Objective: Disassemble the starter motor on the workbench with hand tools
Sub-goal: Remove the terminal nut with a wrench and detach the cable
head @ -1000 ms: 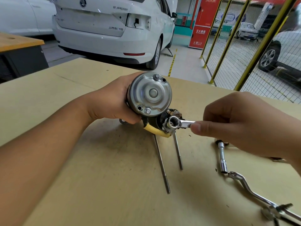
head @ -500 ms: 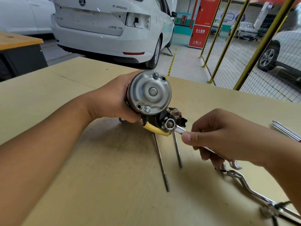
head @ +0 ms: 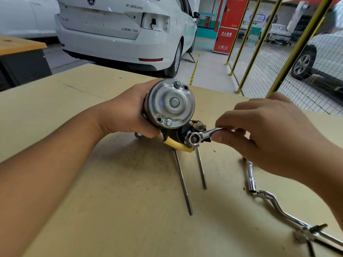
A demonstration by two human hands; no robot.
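Observation:
The starter motor lies on its side on the workbench, its round silver end cap facing me. My left hand grips the motor body from the left. Below the cap sits the black solenoid with a yellow-sleeved cable. My right hand pinches a ring wrench, whose ring end sits over a nut on the solenoid terminal. The handle runs up and right into my fingers.
Two long through bolts lie on the bench in front of the motor. A speed brace with a socket lies at the right, more tools at the lower right. White cars and a yellow mesh fence stand beyond the bench.
My right hand swung the wrench handle down to the lower right, then back up to the right; the ring stayed on the terminal nut. My left hand kept holding the motor.

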